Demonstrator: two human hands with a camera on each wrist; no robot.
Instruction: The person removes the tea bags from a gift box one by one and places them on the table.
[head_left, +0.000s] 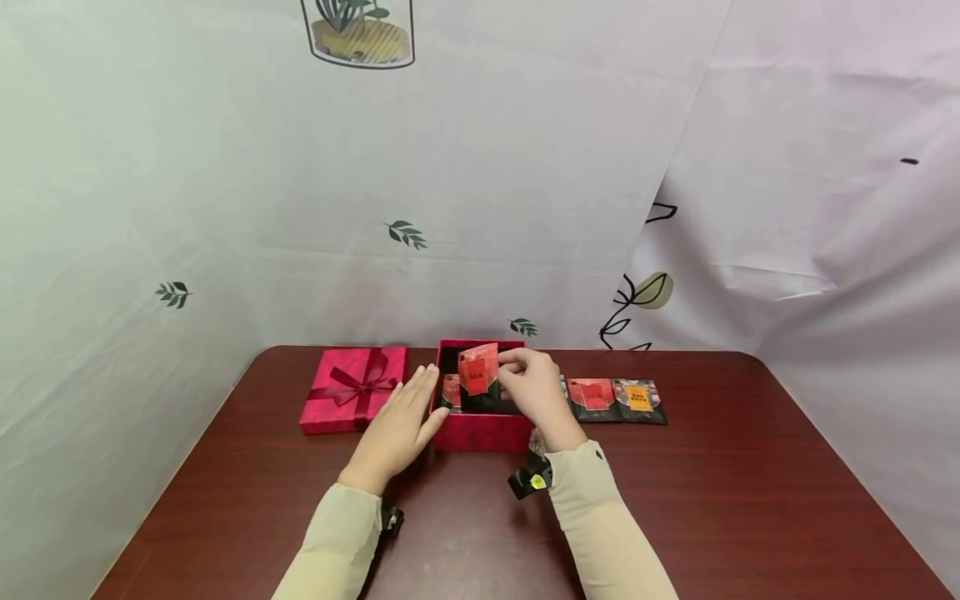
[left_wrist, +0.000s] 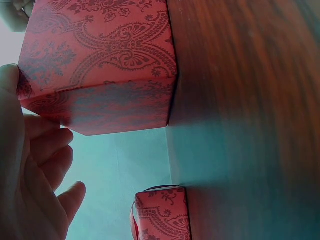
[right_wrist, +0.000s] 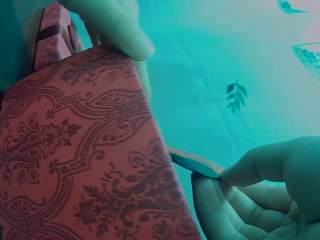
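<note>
A red patterned gift box (head_left: 480,433), lidless, stands near the table's back edge. Between thumb and fingers, my right hand (head_left: 534,392) pinches a red and black sachet (head_left: 478,371) by its right edge. The sachet is upright, its lower part inside the box. Another sachet (head_left: 452,392) shows in the box at the left. My left hand (head_left: 397,429) rests against the box's left side with fingers extended; in the left wrist view its thumb (left_wrist: 9,77) touches the box corner. The right wrist view shows the pinched sachet (right_wrist: 197,164) edge-on beyond the box wall (right_wrist: 95,150).
To the left lies the red box lid (head_left: 352,392) with a dark red ribbon bow. Right of the box, a red-labelled sachet (head_left: 592,396) and a yellow-labelled sachet (head_left: 639,400) lie in a row, another partly hidden by my right hand. A white patterned cloth (head_left: 480,183) hangs behind the table (head_left: 720,483).
</note>
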